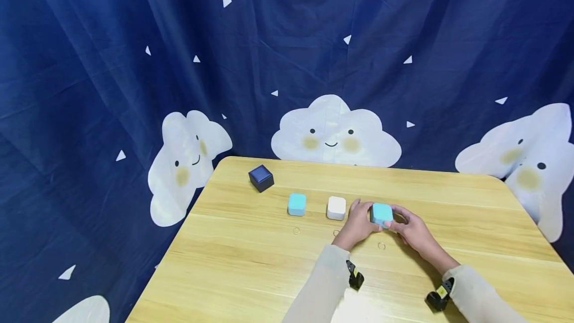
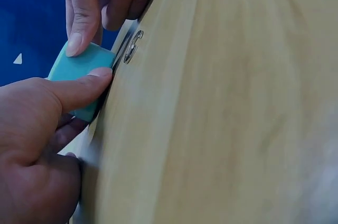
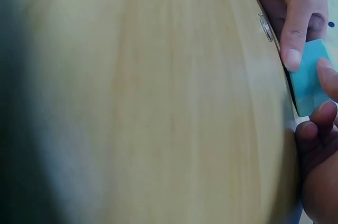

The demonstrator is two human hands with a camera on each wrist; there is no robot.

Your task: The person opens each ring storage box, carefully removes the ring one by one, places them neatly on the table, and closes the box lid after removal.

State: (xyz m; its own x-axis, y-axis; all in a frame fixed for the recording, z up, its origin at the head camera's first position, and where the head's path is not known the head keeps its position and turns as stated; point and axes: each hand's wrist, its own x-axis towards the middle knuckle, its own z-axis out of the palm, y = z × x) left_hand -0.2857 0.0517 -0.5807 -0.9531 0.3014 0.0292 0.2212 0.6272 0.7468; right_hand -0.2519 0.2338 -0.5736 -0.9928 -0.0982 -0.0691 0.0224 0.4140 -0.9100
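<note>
While the turquoise box is gripped from opposite sides by the left hand and right hand, a metal ring is seen between them; apparently the box is being positioned or opened, and an even grip seems called for next.

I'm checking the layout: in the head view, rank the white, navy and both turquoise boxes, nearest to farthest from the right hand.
1. Held turquoise box, touching right hand
2. White box, to its left
3. Other turquoise box, farther left
4. Navy box, back left
</note>
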